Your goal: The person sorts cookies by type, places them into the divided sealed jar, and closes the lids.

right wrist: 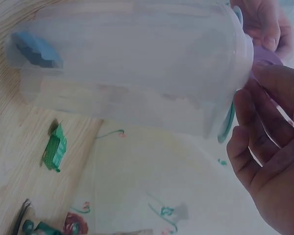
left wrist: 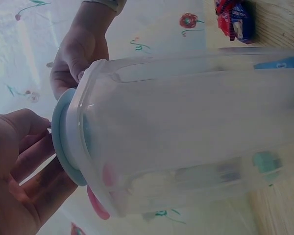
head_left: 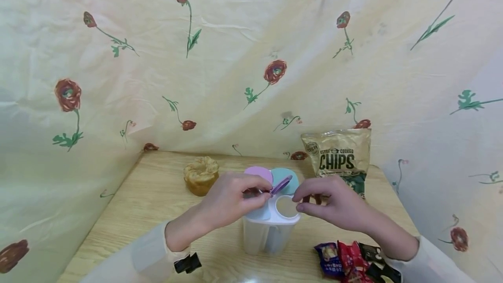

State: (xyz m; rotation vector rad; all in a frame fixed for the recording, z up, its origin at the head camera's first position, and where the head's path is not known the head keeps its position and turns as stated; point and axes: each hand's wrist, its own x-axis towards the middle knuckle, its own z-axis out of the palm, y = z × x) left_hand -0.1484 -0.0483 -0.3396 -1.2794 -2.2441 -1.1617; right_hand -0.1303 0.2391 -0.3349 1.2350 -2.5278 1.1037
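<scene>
A translucent container [head_left: 259, 236] with a white top stands upright. Its lids are pink-purple [head_left: 258, 172], teal [head_left: 289, 179] and pale blue [head_left: 259, 213]. One round opening [head_left: 288, 207] is uncovered, and above it tilts a purple lid [head_left: 281, 185], its edge pinched between thumb and fingers of my left hand [head_left: 235, 198]. My right hand [head_left: 339, 202], fingers loosely bent, is at the right rim of that opening; I see nothing held in it. Through the wall, a blue packet [right wrist: 36, 49] shows at the container's bottom.
A ring-shaped bread [head_left: 201, 175] sits left of the container on the wooden table [head_left: 157, 204]. Behind my right hand stands a chips bag [head_left: 338, 152]. Small wrapped snacks, blue [head_left: 330, 259], red [head_left: 351, 259] and black, lie by my right forearm. A green packet [right wrist: 55, 148] lies on the table.
</scene>
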